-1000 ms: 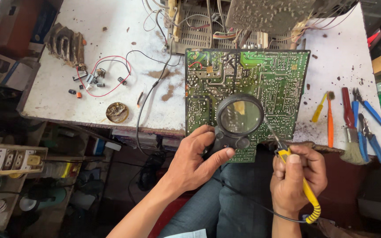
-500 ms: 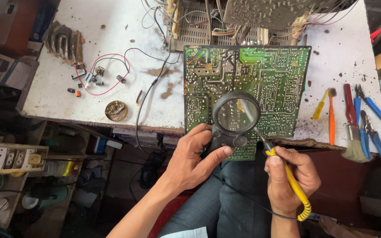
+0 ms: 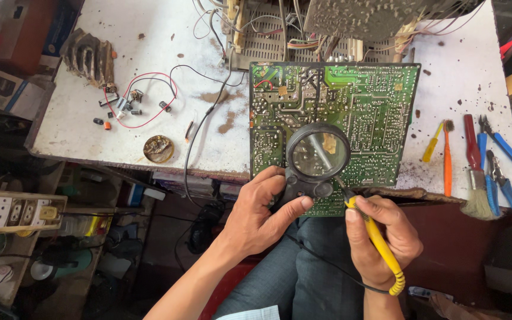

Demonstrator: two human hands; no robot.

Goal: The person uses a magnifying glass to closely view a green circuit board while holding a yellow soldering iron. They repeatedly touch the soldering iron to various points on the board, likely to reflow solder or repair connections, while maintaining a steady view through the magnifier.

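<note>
Daylight, bright and even, falls from above onto the stained white worktop [image 3: 78, 124]; surface near overexposed at top left, no hard shadows on it. Area under the bench at left and bottom is dim, detail muddy. The green printed circuit board [image 3: 374, 118] is sharp, tracks legible. The round black-rimmed magnifying lens [image 3: 318, 152] shows pale glare and a blurred view through the glass. Wide-angle distortion: bench edges bow toward frame corners. No motion blur on either hand. Colours saturated.
</note>
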